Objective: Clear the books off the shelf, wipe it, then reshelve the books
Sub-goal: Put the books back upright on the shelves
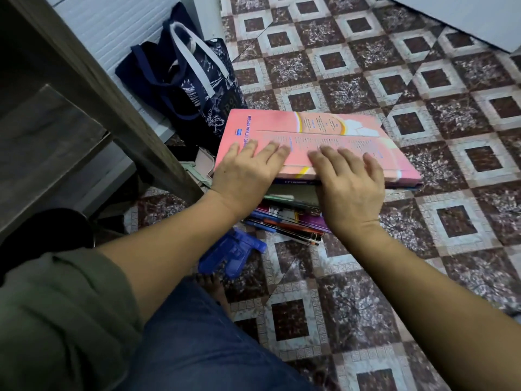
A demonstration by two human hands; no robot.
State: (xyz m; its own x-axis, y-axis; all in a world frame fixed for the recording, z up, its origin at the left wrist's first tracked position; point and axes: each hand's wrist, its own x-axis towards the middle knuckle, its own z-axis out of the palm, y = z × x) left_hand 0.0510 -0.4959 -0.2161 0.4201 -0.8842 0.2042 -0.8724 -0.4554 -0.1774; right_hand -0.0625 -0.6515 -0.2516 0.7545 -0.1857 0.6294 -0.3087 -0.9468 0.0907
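A stack of books (pixel 293 215) lies on the patterned tile floor, with a large pink book (pixel 332 131) on top, back cover up. My left hand (pixel 245 170) rests flat on the pink book's near left corner, fingers straight. My right hand (pixel 349 184) lies on its near edge, fingers spread over the cover. The wooden shelf unit (pixel 93 88) stands at the left, its board dark and its inside mostly hidden.
A navy tote bag (pixel 186 80) with grey handles leans against the white wall behind the stack. A blue plastic object (pixel 231 255) lies on the floor beside my bare foot. A white board edge (pixel 465 18) shows at the top right. Tiled floor stretches to the right.
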